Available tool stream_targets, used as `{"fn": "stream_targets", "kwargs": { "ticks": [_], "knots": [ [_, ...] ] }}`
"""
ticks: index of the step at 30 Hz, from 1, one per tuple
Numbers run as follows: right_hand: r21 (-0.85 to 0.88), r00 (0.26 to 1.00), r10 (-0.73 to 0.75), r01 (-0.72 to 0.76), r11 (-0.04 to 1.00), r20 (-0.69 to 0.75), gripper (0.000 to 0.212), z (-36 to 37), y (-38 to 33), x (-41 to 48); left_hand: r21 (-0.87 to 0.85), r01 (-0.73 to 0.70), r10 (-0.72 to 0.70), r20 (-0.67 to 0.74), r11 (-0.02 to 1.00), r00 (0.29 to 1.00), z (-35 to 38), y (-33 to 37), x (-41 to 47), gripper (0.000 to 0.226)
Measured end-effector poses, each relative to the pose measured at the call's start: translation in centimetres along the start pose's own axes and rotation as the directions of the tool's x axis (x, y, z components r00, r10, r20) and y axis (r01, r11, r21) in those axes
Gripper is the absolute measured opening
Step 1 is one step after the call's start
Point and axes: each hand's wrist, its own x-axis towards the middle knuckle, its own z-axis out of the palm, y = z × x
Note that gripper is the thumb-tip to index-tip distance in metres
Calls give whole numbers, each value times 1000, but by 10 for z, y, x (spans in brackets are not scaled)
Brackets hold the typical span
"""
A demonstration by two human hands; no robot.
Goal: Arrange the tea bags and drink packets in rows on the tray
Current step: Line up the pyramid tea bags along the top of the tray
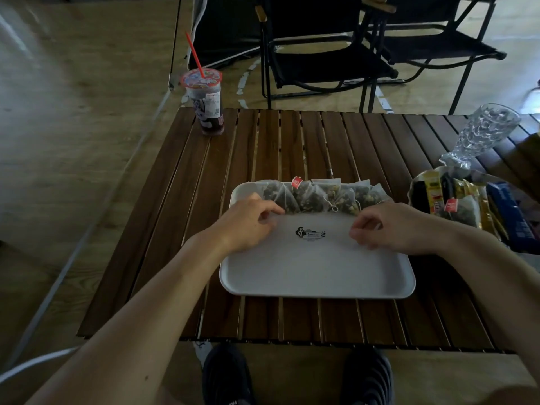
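Left hand [248,226] and right hand [385,226] curl their fingers at either end of the tea bags [318,197] (pinching or only touching, I cannot tell), which overlap in one row along the far edge of the tray [315,273]; a careless nudge could topple them, while drink packets [455,200] lie heaped just beside it

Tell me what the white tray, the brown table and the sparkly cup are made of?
The tray is probably plastic or melamine: smooth matte white, with a rounded rim and a printed logo. The table looks like wood: dark brown slats with visible grain and gaps between them. The goblet looks like clear glass, possibly crystal-look plastic: its faceted pattern catches the light.
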Motion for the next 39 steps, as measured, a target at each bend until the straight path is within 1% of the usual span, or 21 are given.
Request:
{"fn": "stream_targets", "kwargs": {
  "ticks": [2,4,6,9,12,15,17,19,21,22,23,25,27,29,32,34,36,37,38,39],
  "knots": [
    [-3,1000,-1,1,1000,1,25,0,0,-1,-12,-6,6,10,1000,1000,-1,0,-2,30],
    [0,1000,-1,1,1000,0,25,1,0,-1,3,-27,27,-3,1000,1000,-3,1,-4,23],
    [-8,1000,-13,13,1000,-3,24,1,0,-1,27,-37,39,-49,999,998,-6,4,-8,14],
    [-46,999,-39,38,998,-36,20,0,-3,-6,63,-20,27,-104,998,994,-11,11,-13,13],
    [-85,992,-59,50,995,-110,19,-5,-5,-14,108,-12,24,-113,994,993,-12,19,-17,14],
    [-112,965,-50,22,993,-257,14,-15,1,-25,168,-13,34,-124,986,992,-11,28,-22,15],
    [-68,911,12,-44,997,-412,7,-25,11,-36,185,-18,45,-142,982,989,-9,33,-24,16],
    [14,820,119,-134,991,-560,6,-39,23,-50,199,-10,44,-167,980,985,-8,39,-26,14],
    [73,712,226,-239,968,-665,16,-52,37,-62,211,-8,49,-190,978,981,-7,42,-28,13],
    [98,675,277,-292,952,-684,22,-57,45,-66,211,-11,53,-193,978,980,-6,44,-29,13],
    [123,664,332,-343,931,-670,29,-60,51,-70,208,-13,54,-191,978,980,-5,46,-30,12],
    [163,697,419,-405,900,-582,40,-62,63,-74,208,-13,52,-187,978,981,-5,48,-31,11],
    [176,736,447,-419,891,-509,32,-61,70,-74,220,-8,48,-179,975,983,-5,49,-31,12],
    [165,747,439,-415,895,-500,22,-60,74,-75,228,-6,46,-173,974,984,-4,48,-30,12],
    [162,702,441,-430,888,-559,16,-61,79,-71,233,-9,43,-142,972,989,-6,44,-29,14],
    [190,664,421,-394,899,-618,16,-62,79,-69,232,-3,33,-124,973,992,-7,41,-28,16],
    [184,647,314,-262,947,-695,17,-61,73,-64,235,3,28,-128,972,991,-9,38,-26,16],
    [160,656,240,-181,970,-716,15,-59,66,-62,237,4,27,-131,971,991,-9,37,-26,16],
    [134,682,165,-99,986,-713,13,-57,56,-59,244,3,30,-133,970,991,-10,36,-25,15],
    [116,724,106,-36,993,-682,10,-53,46,-55,254,2,33,-132,967,991,-10,35,-25,15]
  ]
}}
